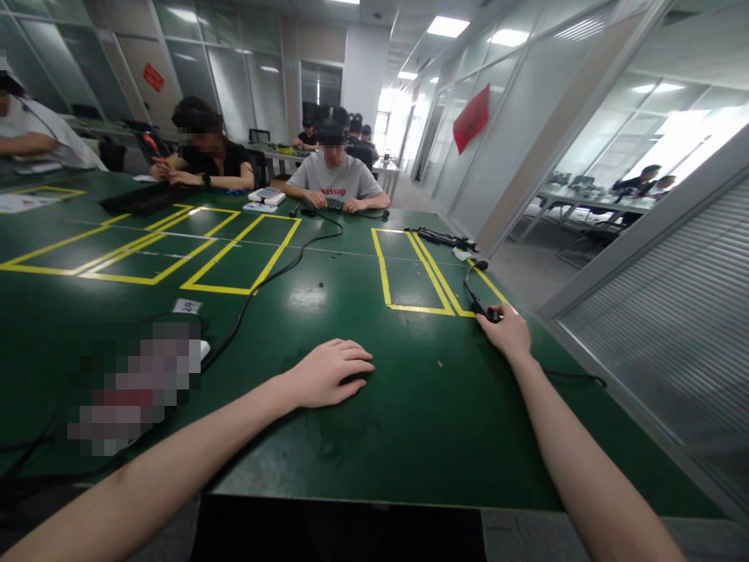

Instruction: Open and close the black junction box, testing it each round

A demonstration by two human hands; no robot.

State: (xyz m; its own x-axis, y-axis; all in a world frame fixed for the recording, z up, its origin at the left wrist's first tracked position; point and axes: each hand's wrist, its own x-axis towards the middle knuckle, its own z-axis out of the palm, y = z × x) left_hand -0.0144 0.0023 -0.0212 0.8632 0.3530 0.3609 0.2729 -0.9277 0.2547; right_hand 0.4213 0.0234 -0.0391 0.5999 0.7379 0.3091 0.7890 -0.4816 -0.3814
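Right grip (508, 332) is out near the right edge of the green bench (409, 406), fingers narrowed and pinched onto one black cable end (489, 314). The hand covers part of it, so how tightly it closes I can't quite tell, but it has hold. That piece sits just at the corner of the nearest yellow tape outline (413, 273), and its thin lead (469, 287) curls away up the bench to a small dark blob.

Left grip (331, 373) lies mid-bench, palm down, fingers loosely spread and slightly curled. It holds nothing, just touching the surface. The two hands are well apart.

Count it up: two hands, one held cable end. One long black cable (275, 273) snakes from the far side down toward the left. One small white label (187, 306) sits beside it. One dark tool (438, 236) lies beyond the right-hand tape outline. On the left there is a cluster of yellow tape rectangles (175, 250), edges overlapping, too tangled for a sure number.

Three people sit at the bench: one in a grey shirt (335, 178) opposite, one in black (204, 156), one in white (35, 133) at far left. Two red signs (471, 117) hang on the glass walls.
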